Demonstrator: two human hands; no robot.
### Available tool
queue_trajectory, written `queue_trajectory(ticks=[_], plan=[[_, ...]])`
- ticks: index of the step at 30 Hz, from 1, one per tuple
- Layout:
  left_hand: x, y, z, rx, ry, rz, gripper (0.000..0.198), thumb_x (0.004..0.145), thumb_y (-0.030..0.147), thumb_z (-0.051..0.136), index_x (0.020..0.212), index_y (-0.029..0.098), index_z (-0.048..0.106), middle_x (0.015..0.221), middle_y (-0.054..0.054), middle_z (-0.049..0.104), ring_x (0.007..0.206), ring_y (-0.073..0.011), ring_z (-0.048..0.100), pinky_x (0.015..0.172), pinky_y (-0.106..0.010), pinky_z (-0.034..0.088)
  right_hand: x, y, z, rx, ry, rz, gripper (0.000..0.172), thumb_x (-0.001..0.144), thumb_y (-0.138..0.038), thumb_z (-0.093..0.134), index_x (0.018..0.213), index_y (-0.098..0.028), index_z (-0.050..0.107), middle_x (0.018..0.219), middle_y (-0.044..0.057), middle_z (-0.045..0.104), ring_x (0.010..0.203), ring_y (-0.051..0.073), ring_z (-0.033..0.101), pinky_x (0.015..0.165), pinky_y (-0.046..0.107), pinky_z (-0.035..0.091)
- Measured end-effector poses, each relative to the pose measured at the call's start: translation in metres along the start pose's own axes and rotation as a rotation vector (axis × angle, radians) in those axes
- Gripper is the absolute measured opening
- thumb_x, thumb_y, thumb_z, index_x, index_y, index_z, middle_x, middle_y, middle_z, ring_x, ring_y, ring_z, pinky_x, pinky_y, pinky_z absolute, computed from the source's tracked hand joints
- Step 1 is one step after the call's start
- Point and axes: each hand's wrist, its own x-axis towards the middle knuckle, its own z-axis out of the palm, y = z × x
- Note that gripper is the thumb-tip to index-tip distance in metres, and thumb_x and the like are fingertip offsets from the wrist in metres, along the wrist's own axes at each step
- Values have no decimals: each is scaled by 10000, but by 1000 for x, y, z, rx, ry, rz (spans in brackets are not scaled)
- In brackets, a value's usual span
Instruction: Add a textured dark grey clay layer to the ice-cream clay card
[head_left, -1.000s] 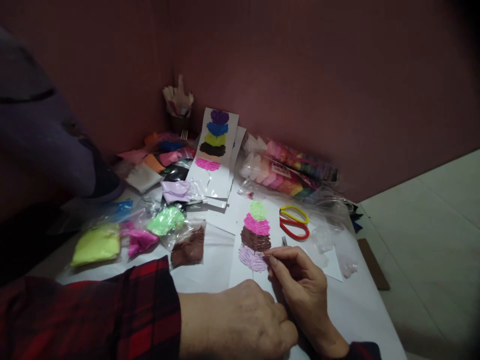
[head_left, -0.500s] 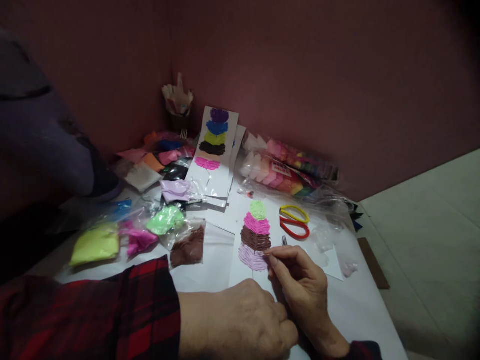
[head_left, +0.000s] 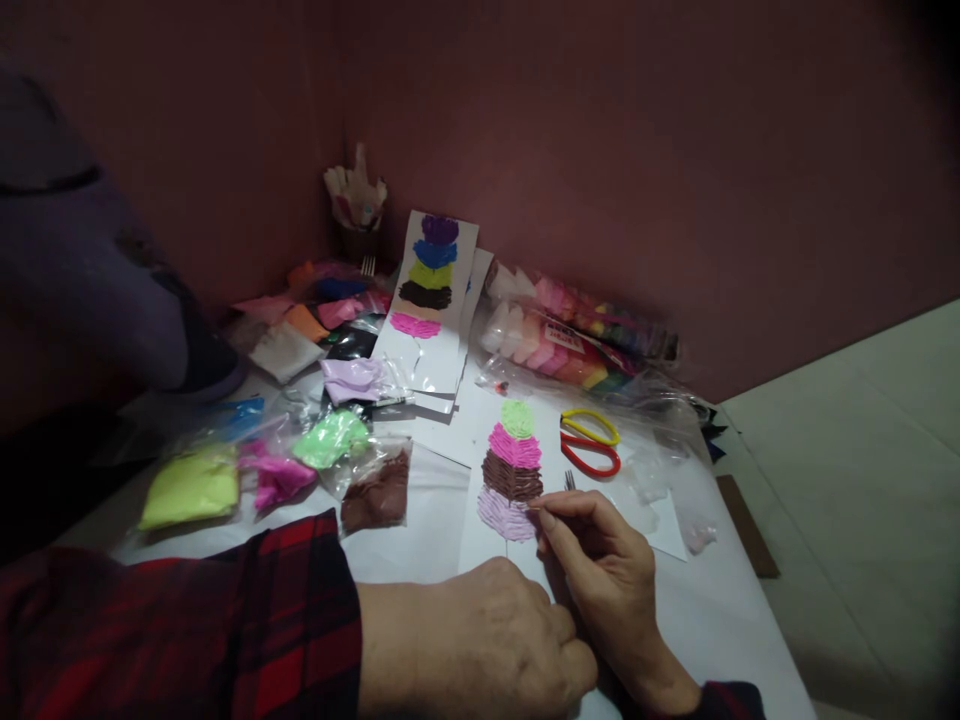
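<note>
Layered textured clay (head_left: 513, 477) in green, pink, brown and lavender lies on a white paper strip (head_left: 480, 548). My right hand (head_left: 607, 580) pinches a thin, pale, toothpick-like stick (head_left: 532, 505) between thumb and forefinger. Its tip meets the right side of the clay, close to where brown borders lavender. Below the clay, my left hand (head_left: 480, 630) is curled closed, knuckles up, against the right wrist area. Whatever its fingers may hold is hidden.
Scissors with yellow and red handles (head_left: 590, 443) and a fork (head_left: 569, 481) lie right of the clay. Bagged brown clay (head_left: 376, 492), green clay (head_left: 331, 438) and yellow clay (head_left: 191, 486) sit left. Behind are a finished card (head_left: 427, 300) and packs of coloured clay (head_left: 559, 335).
</note>
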Motion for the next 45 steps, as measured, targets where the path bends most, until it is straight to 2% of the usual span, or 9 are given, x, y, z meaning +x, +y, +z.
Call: queue_trajectory(ticks=[45], plan=[[-1,0,-1,15,-16,15,90,836,192,572,780,156,513,658,10,545,519,-130,485,389,-317,244,-1,4,0,28,-2,12,14,852,-195,660,859,-207,662,753,5,662,526,94,571,477,217,488]])
